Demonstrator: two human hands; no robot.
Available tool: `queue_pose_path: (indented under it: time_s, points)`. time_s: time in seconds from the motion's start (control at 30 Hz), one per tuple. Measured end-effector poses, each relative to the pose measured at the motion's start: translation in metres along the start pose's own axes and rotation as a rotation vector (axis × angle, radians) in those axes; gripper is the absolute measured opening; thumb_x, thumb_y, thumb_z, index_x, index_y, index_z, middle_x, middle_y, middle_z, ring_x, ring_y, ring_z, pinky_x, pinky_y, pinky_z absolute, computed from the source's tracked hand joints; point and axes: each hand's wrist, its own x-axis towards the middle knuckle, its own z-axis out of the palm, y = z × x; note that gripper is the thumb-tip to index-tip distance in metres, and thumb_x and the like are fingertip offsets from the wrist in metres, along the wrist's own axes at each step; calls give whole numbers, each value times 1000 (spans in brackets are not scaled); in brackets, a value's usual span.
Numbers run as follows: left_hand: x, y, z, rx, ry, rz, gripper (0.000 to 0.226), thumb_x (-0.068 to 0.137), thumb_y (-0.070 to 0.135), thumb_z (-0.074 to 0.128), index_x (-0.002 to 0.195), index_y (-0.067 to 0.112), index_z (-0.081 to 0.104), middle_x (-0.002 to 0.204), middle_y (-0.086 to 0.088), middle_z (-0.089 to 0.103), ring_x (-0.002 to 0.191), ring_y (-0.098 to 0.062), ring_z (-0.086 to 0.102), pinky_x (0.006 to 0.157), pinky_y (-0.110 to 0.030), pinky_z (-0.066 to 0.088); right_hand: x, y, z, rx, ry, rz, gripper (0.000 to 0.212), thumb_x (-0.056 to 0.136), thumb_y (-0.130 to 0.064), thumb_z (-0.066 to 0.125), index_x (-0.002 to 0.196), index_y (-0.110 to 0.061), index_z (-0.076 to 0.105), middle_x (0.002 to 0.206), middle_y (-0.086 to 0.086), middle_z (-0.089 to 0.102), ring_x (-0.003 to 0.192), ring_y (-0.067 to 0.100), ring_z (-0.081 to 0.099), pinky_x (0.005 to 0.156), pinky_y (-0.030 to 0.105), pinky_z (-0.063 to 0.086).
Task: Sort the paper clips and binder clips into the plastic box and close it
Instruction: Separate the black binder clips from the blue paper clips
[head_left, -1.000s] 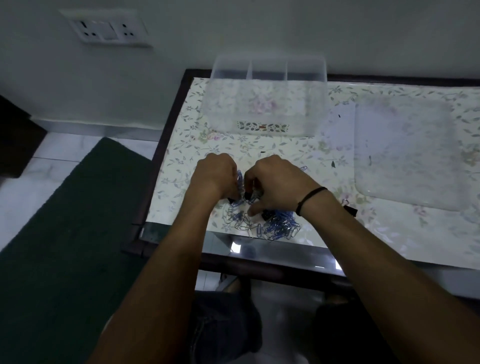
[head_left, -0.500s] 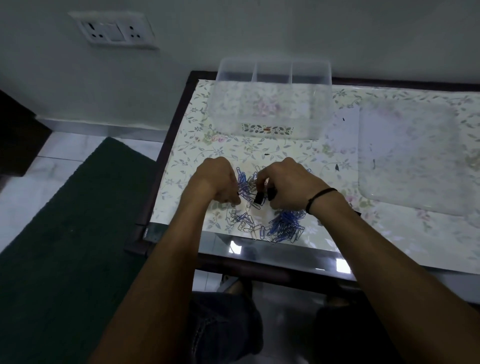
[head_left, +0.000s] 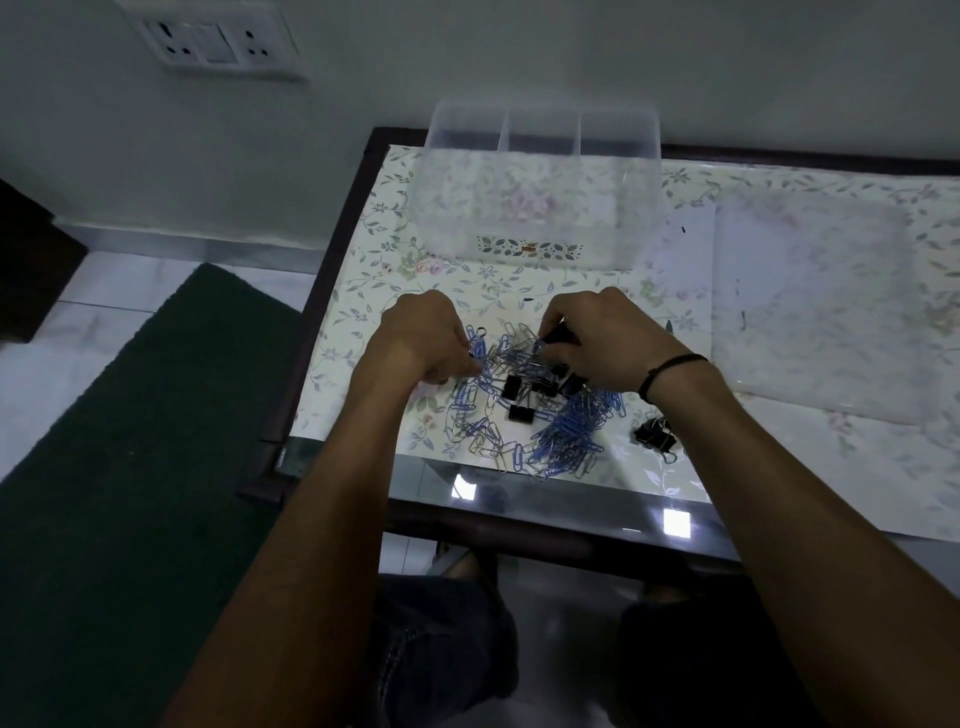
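A pile of blue and silver paper clips (head_left: 563, 434) lies on the table near its front edge, with black binder clips (head_left: 519, 413) mixed in. More binder clips (head_left: 654, 434) sit to the right of the pile. My left hand (head_left: 426, 338) pinches paper clips at the pile's upper left. My right hand (head_left: 602, 338) is closed on a black binder clip (head_left: 558, 338) at the pile's top. The clear plastic box (head_left: 537, 208), split into compartments, stands open behind the pile. Its clear lid (head_left: 815, 306) lies flat to the right.
The table (head_left: 363, 291) has a floral cover under glass and a dark wooden frame. A dark green rug (head_left: 130, 441) lies on the floor to the left. A wall socket (head_left: 218, 41) is on the wall above. My knees show below the table edge.
Both hands have moved apart and spread the pile, uncovering black binder clips in its middle. The camera view has shifted so the table sits lower and larger.
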Motion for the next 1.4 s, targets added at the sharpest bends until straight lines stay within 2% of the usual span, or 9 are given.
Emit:
queue_pose_path:
  time_s: [0.17,0.33,0.47,0.6,0.77,0.87,0.97,1.1,1.4]
  points:
    - [1,0,-1,23,25,26,27,81,33,80,97,12,81,86,-11,78,85,-23,74,87,-37,59,-2,0,-8,73,-11,29,22,88,-31,71,93,-10,75,89,10,75,74,20,70,76,33,57]
    - [4,3,-1,31,47,54,26,79,32,82,99,15,81,89,-9,78,86,-23,73,82,-32,58,-8,2,-10,36,-103,-18,26,85,-36,73,101,-17,78,113,4,68,95,20,63,79,23,44]
    - [5,7,-1,34,98,90,21,78,30,81,96,18,81,89,-5,78,85,-20,71,70,-26,51,-8,6,-15,87,-33,-39,23,91,-39,66,95,-21,79,87,-6,69,82,12,62,63,10,38]
    - [5,12,2,-10,152,129,19,78,25,80,96,19,81,94,-2,78,88,-16,69,70,-24,48,-11,7,-22,300,-33,37,21,88,-37,70,98,-20,77,83,-4,77,79,14,73,79,31,59]
    - [2,29,7,-137,159,196,29,73,22,86,101,17,80,97,-2,78,93,-14,71,84,-28,57,-19,15,-33,556,-141,194,20,88,-20,72,99,-4,66,75,6,78,74,24,77,77,40,62]
    - [-1,47,15,-216,100,229,38,66,26,92,100,19,79,92,-1,77,85,-13,72,78,-26,58,-33,33,-43,490,-273,215,11,94,-5,62,104,0,63,97,17,76,92,30,75,90,48,58]
    - [-1,68,24,-288,55,247,40,62,25,94,98,16,79,90,-3,77,82,-13,73,74,-25,59,-52,55,-54,376,-283,300,18,93,1,60,110,2,67,108,24,72,93,29,73,89,41,59]
    - [-2,103,45,-213,-29,310,36,64,24,93,98,18,80,90,-1,77,78,-10,72,58,-13,52,-78,82,-67,250,-236,417,12,78,-15,80,89,-18,81,82,4,79,82,17,76,85,42,60]
    - [-13,138,82,-56,-186,406,43,65,22,92,104,15,78,92,-2,79,83,-12,74,81,-29,60,-93,97,-70,239,-222,557,12,75,-13,79,84,-20,82,77,-2,79,80,12,76,77,26,61]
